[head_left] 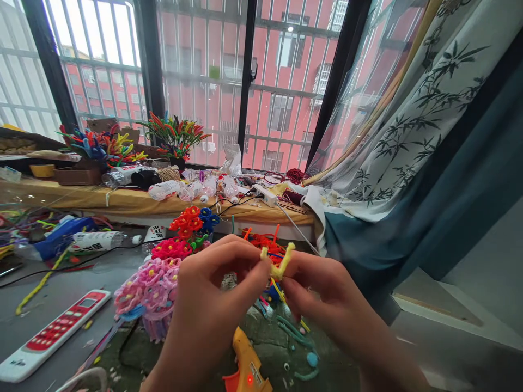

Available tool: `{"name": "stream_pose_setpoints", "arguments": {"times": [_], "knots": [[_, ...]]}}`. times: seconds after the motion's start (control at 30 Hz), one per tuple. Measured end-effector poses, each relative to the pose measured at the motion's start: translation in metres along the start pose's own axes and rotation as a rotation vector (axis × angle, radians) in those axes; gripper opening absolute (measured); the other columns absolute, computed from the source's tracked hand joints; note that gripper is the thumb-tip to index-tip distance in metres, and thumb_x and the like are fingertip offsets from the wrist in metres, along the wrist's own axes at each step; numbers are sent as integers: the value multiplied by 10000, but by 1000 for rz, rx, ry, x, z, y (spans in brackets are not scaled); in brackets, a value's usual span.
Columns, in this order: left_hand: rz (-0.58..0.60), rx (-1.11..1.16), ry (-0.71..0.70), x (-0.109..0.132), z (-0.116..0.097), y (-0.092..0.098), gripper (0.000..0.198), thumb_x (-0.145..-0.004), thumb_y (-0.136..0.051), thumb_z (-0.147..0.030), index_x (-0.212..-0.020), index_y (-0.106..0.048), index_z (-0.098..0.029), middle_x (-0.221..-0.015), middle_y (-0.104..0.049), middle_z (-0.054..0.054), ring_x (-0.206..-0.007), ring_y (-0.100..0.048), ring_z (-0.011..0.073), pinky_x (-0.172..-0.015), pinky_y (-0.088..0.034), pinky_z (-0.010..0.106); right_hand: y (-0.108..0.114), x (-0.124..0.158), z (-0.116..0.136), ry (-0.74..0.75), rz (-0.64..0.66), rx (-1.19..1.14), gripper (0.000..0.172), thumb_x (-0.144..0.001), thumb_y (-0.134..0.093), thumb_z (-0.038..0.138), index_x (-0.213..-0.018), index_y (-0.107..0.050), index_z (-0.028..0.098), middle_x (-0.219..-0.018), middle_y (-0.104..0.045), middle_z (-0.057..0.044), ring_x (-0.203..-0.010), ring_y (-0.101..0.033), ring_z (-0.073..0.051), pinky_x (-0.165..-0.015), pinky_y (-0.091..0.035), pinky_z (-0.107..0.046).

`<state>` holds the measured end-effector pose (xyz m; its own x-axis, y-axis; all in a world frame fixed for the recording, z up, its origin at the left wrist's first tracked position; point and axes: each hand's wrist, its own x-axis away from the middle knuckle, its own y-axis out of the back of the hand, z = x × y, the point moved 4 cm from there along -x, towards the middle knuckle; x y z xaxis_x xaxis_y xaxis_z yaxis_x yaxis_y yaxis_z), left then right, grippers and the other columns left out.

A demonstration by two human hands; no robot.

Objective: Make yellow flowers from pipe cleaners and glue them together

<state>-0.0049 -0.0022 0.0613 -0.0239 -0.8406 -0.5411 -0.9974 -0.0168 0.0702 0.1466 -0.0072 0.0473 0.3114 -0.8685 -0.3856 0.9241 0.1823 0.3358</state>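
Between my two hands is a short yellow pipe cleaner, bent into a small U with its ends pointing up. My left hand pinches its left side between thumb and forefinger. On the right side, my right hand grips the same piece with closed fingertips. Below my hands lies an orange glue gun with a red light lit. Pink pipe-cleaner flowers stand in a bunch just left of my left hand, with red flowers and blue flowers behind them.
A red and white remote control lies at the left. Green pipe-cleaner pieces and a blue pom-pom are scattered at the lower right. Plastic bottles and a power strip occupy the windowsill. Curtains hang right.
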Motion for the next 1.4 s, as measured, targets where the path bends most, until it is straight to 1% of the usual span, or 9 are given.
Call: {"name": "stream_pose_setpoints", "arguments": {"times": [0.1,0.23,0.43,0.57,0.73,0.93,1.1,1.3,1.4], "knots": [[-31,90,138,-1,5,3,140,-751,-733,-231,-623,-694,-188,-602,-597,-31,-564,-524,101,-502,-411,184,1,-1,0,23,9,29,171,-832,-536,195,-662,-520,208,-602,-487,42,-555,-422,-107,-508,-340,-240],[-10,115,191,-1,9,1,166,-747,-744,-273,-617,-699,-182,-559,-588,-36,-507,-494,91,-467,-387,182,2,-1,-2,41,27,22,174,-842,-555,185,-671,-534,207,-623,-501,39,-577,-429,-109,-531,-338,-243],[-338,55,124,-9,18,32,71,-749,-734,-259,-695,-729,-212,-600,-625,-37,-545,-522,104,-488,-426,181,16,10,-4,64,14,-61,244,-848,-595,220,-610,-540,203,-599,-514,18,-563,-439,-120,-517,-337,-254],[-271,64,117,-18,24,48,110,-789,-728,-270,-692,-718,-218,-608,-604,-40,-567,-525,90,-499,-424,154,24,11,-15,-50,-51,-162,295,-891,-615,256,-605,-565,201,-551,-505,23,-502,-445,-111,-474,-345,-244],[111,250,235,-14,29,22,186,-847,-725,-355,-750,-693,-200,-571,-618,-39,-512,-538,75,-478,-421,146,14,3,-24,-105,-80,-336,367,-901,-673,436,-644,-588,189,-525,-532,40,-442,-436,-72,-453,-370,-213],[113,392,296,-5,25,4,155,-795,-781,-297,-791,-684,-176,-708,-678,-17,-591,-576,72,-552,-454,143,-3,-8,-19,-42,-159,-455,217,-858,-765,389,-795,-695,194,-607,-648,30,-525,-594,-71,-507,-444,-172],[-6,395,239,-5,18,4,91,-761,-731,-206,-741,-647,-177,-810,-713,3,-705,-637,106,-638,-501,168,-15,-9,-17,-49,-152,-506,225,-851,-774,394,-789,-697,192,-602,-659,35,-506,-601,-60,-487,-442,-153],[-34,250,218,-3,11,3,161,-825,-711,-287,-770,-588,-199,-502,-596,-77,-388,-400,31,-389,-276,108,-12,-5,-14,-21,-153,-450,309,-883,-719,446,-730,-655,186,-581,-636,30,-472,-563,-64,-458,-410,-168],[-88,63,73,-1,6,5,104,-814,-725,-275,-868,-649,-231,-492,-622,-85,-370,-418,44,-386,-313,126,-9,-4,-11,-4,-181,-317,316,-906,-679,450,-730,-648,189,-573,-604,36,-483,-535,-77,-472,-408,-191]]}}
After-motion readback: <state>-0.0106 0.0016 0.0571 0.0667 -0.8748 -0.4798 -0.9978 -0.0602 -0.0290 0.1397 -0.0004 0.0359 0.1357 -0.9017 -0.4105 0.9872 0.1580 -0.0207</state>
